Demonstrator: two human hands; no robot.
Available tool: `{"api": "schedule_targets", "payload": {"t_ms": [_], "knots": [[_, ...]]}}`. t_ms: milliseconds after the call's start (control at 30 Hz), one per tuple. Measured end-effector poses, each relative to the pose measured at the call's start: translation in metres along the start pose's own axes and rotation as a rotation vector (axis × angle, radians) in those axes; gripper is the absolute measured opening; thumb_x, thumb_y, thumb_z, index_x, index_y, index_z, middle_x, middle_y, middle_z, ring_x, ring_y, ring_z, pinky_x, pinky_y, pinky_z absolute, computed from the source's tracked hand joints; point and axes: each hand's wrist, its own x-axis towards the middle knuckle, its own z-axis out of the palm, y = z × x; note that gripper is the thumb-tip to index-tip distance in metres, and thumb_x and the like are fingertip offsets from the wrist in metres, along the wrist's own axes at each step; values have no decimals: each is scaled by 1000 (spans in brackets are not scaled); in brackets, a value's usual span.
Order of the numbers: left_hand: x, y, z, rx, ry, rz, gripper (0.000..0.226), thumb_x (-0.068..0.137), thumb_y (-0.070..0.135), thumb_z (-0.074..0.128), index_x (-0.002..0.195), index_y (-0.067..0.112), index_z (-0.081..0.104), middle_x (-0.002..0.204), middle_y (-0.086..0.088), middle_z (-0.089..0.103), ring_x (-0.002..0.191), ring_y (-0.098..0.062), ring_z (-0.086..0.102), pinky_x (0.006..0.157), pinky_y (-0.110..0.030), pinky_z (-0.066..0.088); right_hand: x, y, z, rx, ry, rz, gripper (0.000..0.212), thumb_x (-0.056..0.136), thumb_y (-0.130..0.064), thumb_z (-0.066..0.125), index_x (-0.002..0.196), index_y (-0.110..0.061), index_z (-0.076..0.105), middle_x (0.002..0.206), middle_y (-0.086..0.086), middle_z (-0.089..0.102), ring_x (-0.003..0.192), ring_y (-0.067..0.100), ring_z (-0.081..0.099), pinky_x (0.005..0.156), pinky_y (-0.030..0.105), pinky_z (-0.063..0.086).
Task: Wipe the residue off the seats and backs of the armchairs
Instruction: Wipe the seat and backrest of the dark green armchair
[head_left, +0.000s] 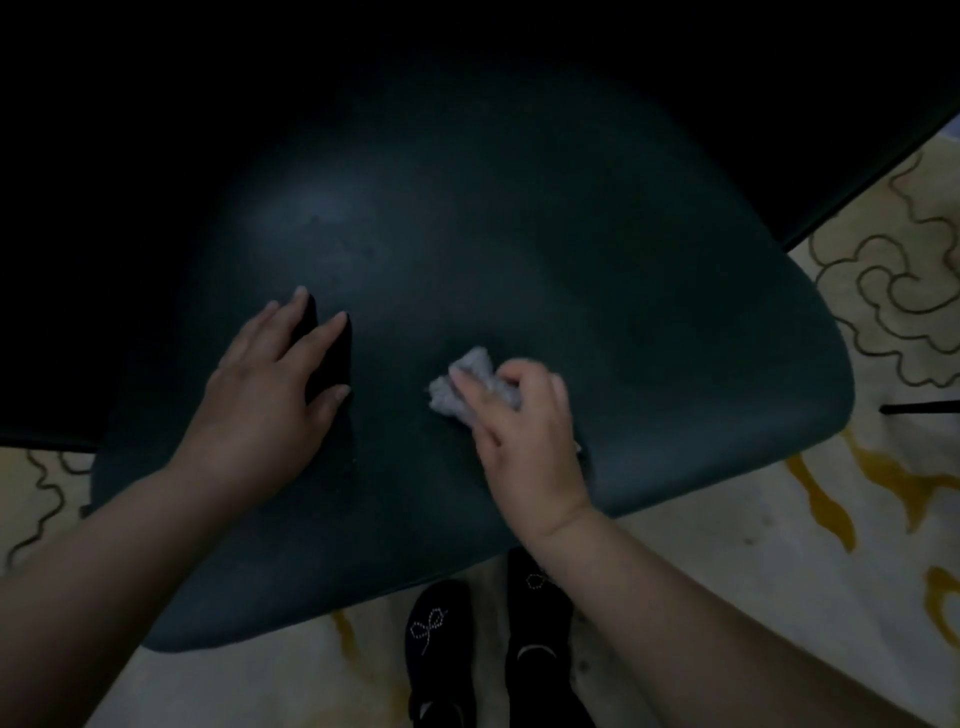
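Patterned carpet (779, 545) lay beneath the dark armchair seat (519, 260). Our left hand (270, 395) rested flat, fingers spread; our right hand (524, 431) gripped a crumpled cloth (457, 384) under its fingertips, mid-seat.

Both bare forearms reach in from the bottom edge, angled inward and forward. Left hand (270, 384) lies palm down, fingers straight and spread, thumb out to the side, flat on the dark surface below it. Right hand (519, 436) palm down too, wrist slightly bent, fingers curled over a small crumpled wad that it grips and presses down; index finger looks more extended than the rest, though dim light makes that hard to confirm. Hands are apart, not touching.
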Motion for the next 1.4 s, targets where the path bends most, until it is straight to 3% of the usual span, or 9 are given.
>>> {"api": "schedule_targets", "payload": {"t_ms": [200,367,567,767,900,1067,1167,1233,1400], "knots": [[-16,-21,2,-4,24,-38,69,86,25,70,148,20,40,159,-12,23,144,-36,22,117,-50,22,-13,16,-8,-56,93,72,41,85,-5,66,123,-20,65,104,17,55,87,33,50,74,42,49],[-32,-27,4,-22,36,-55,69,87,27,68,149,21,37,160,-10,20,145,-34,21,117,-45,19,-18,-28,22,21,-71,-95,41,85,-10,61,124,-21,64,105,16,57,89,33,53,74,42,52],[-49,-40,4,-30,38,-102,70,86,25,70,149,20,38,159,-12,21,144,-37,23,117,-47,20,12,-9,13,-43,106,46,44,81,-1,68,121,-20,66,104,20,55,87,36,49,75,43,48],[-65,-44,4,-69,46,-140,71,87,24,69,149,21,36,160,-9,19,145,-34,20,118,-42,16,-11,-49,36,34,-119,-179,54,74,2,73,123,-21,65,106,20,56,89,35,52,75,43,51],[-73,-51,6,-63,46,-150,71,88,25,67,150,23,33,161,-8,17,145,-33,18,118,-40,14,34,-45,41,30,2,-55,47,79,1,69,121,-19,66,106,20,53,92,33,48,80,42,47],[-81,-58,6,-84,31,-171,72,89,27,66,151,25,31,162,-5,15,147,-29,16,119,-41,16,-32,-46,34,42,-177,-278,57,75,1,70,127,-22,62,110,13,50,94,29,47,76,43,50],[-87,-57,8,-115,35,-169,72,88,25,67,151,23,32,161,-7,16,146,-31,17,118,-39,15,-35,-65,46,65,-307,-425,37,85,-12,60,121,-19,66,107,17,58,91,32,53,72,45,52],[-89,-58,8,-119,35,-174,71,89,25,66,151,24,31,161,-6,16,146,-30,16,117,-39,15,-11,-72,54,36,-289,-463,37,83,-8,68,118,-17,68,101,22,60,84,37,56,69,46,51],[-96,-64,11,-134,47,-201,68,91,19,63,151,24,31,161,-6,16,147,-30,16,118,-44,19,20,-42,37,-30,-48,-171,48,77,5,70,119,-16,67,102,24,55,85,39,52,77,38,46]]}}
